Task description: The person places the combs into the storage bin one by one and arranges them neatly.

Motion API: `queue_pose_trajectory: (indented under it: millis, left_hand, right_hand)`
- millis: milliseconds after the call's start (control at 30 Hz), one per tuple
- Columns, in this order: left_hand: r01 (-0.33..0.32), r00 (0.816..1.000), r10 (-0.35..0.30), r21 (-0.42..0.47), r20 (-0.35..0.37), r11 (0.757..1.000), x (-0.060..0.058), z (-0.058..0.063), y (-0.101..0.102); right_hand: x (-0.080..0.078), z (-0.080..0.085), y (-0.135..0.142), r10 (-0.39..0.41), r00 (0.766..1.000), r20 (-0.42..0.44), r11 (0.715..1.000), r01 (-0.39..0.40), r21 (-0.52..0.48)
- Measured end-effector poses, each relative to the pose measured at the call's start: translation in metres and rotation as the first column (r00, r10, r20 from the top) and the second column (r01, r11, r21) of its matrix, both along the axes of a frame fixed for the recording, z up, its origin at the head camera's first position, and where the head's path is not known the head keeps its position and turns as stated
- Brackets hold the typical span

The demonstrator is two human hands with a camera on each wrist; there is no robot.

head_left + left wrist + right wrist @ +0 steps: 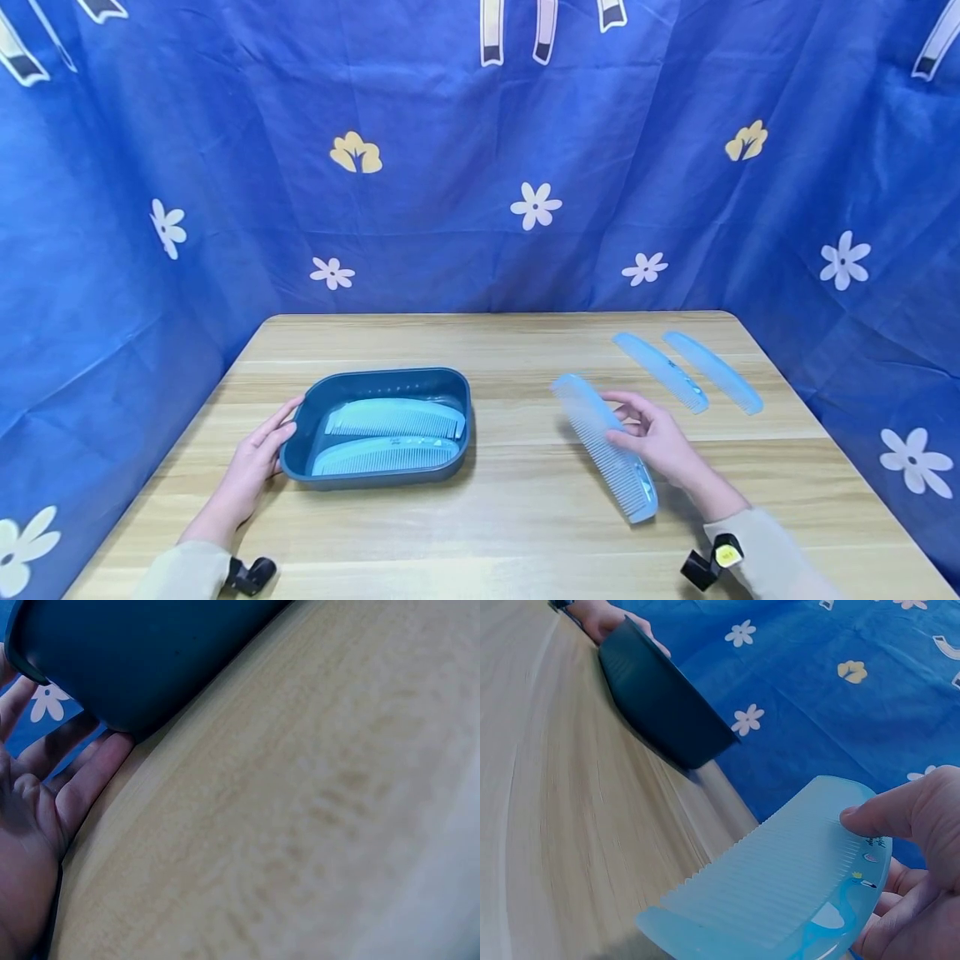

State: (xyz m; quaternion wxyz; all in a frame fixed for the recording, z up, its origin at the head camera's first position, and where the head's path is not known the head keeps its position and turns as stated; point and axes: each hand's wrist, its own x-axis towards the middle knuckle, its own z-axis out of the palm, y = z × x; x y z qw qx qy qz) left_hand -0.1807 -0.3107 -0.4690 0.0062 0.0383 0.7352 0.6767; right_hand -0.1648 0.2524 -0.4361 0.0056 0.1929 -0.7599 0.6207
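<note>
My right hand [660, 442] holds a light-blue comb [603, 442] between thumb and fingers, tilted over the right-middle of the table. In the right wrist view the thumb presses one face of this comb [780, 877], near printed decoration along its spine. On the left stands a dark teal plastic basin [375, 478], with my left hand [251, 467] at its left end. The thumb lies at the rim and the other fingers [94, 776] touch the outer wall. Inside the basin lie two similar combs, a farther comb [397, 414] and a nearer comb [386, 455], side by side.
Two more light-blue combs, a left comb [662, 372] and a right comb [714, 372], lie slanted at the table's back right. The wood-grain table [510, 533] is enclosed at the back and sides by a blue patterned curtain [450, 233].
</note>
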Motion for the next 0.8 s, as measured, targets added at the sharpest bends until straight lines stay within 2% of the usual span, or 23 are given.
queue_pose_trajectory:
  millis: [300, 800]
  left_hand:
    - [0.003, 1.000, -0.003, -0.006, 0.009, 1.000, 0.000, 0.000, -0.001]
    - [-0.008, 1.000, 0.008, -0.019, 0.010, 1.000, 0.001, 0.000, -0.001]
  right_hand:
    - [-0.004, -0.001, -0.025, 0.052, 0.999, 0.017, 0.999, -0.052, -0.002]
    - [-0.014, 0.013, -0.071, 0.133, 0.988, 0.077, 0.991, -0.134, -0.005]
